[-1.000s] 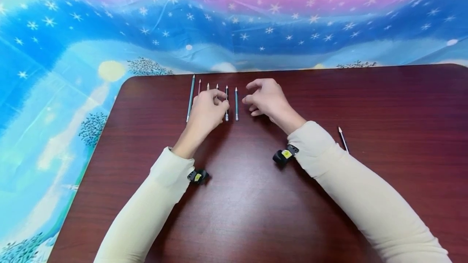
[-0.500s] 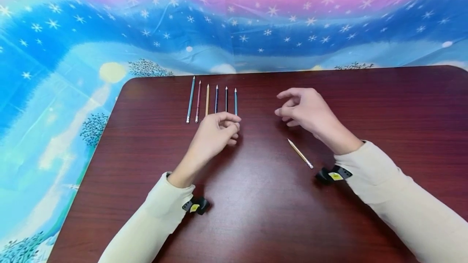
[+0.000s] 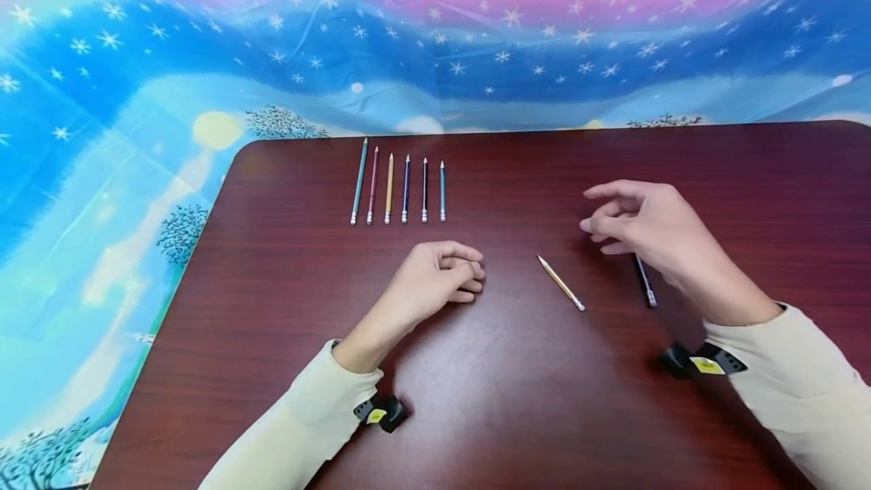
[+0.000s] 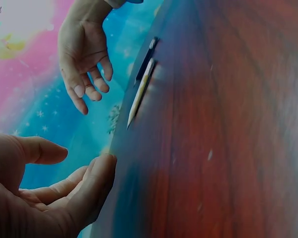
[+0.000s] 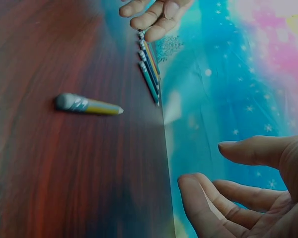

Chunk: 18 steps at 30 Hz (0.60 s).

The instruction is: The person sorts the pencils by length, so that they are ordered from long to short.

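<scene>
My left hand hovers over the middle of the table, loosely curled with nothing in it. Off to the right, my right hand hangs in the air with relaxed fingers and a visible gap between thumb and fingertips. Between the hands a short yellow pencil lies slanted on the table. A dark pencil lies partly hidden under the right hand. Behind the left hand stands a row of several pencils, from a long teal pencil at the left to a shorter teal pencil at the right.
The dark reddish wooden table runs back to a hanging cloth printed with snowflakes and trees. In the row, a red pencil, a yellow-orange pencil, a blue pencil and a black pencil lie roughly parallel.
Both hands have moved away from the pencil row: the left toward the front and slightly right, the right well to the right. The row and the short yellow pencil are now uncovered.
</scene>
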Motion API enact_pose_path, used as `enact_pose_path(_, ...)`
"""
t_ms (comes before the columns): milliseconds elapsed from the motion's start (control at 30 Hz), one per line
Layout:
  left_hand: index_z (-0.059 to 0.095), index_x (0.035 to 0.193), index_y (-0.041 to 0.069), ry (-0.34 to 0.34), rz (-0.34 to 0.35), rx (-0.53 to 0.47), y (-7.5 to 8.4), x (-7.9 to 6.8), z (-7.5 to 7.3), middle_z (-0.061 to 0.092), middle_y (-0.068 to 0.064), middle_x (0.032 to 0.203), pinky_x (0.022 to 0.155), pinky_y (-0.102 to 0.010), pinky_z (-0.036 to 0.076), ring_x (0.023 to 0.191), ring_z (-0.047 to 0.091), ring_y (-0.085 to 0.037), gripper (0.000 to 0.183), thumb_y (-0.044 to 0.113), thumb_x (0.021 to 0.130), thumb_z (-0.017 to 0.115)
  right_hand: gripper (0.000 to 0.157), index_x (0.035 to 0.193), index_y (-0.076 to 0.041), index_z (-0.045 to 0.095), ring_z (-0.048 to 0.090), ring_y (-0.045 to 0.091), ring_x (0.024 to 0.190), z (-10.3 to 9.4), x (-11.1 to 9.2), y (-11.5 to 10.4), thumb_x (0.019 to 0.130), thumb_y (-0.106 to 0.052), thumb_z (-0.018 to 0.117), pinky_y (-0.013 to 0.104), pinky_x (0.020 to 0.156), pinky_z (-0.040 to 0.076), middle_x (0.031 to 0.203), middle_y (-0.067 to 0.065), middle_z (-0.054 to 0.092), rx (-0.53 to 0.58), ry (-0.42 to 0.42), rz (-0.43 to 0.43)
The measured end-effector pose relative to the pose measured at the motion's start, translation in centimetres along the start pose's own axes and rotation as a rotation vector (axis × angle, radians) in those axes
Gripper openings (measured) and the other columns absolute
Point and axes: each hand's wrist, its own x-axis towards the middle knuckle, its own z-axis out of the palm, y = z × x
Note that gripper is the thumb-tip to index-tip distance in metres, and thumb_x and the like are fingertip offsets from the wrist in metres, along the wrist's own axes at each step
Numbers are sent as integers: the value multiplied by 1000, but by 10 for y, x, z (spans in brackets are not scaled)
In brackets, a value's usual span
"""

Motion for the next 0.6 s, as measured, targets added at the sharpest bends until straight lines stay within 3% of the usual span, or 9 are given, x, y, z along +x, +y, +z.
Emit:
enact_pose_path(167, 64, 130, -8, -73, -37, -98, -3, 0, 13, 74, -25, 117, 85, -35, 65, 96, 76, -24, 31, 0, 102, 55, 56, 148, 0, 52, 71, 4, 84, -9, -9, 13, 97, -12, 73, 26, 73, 64, 92, -5, 75, -19, 9, 8)
enact_pose_path(333, 61, 136, -7, -126, -54, -121, -5, 2, 29, 73, -25, 123, 87, -36, 65, 105, 76, -27, 35, 1, 102, 55, 54, 146, -1, 53, 72, 4, 84, -14, -17, 24, 97, -10, 73, 27, 72, 64, 91, -8, 75, -20, 14, 9)
enact_pose_path(600, 61, 138, -5, -141, -53, -131, -6, 9, 52, 74, -23, 118, 87, -37, 65, 102, 76, -26, 38, 0, 100, 60, 51, 145, 1, 54, 72, 0, 81, -19, -24, 40, 97, -7, 71, 26, 70, 64, 88, -12, 74, -14, 32, 17)
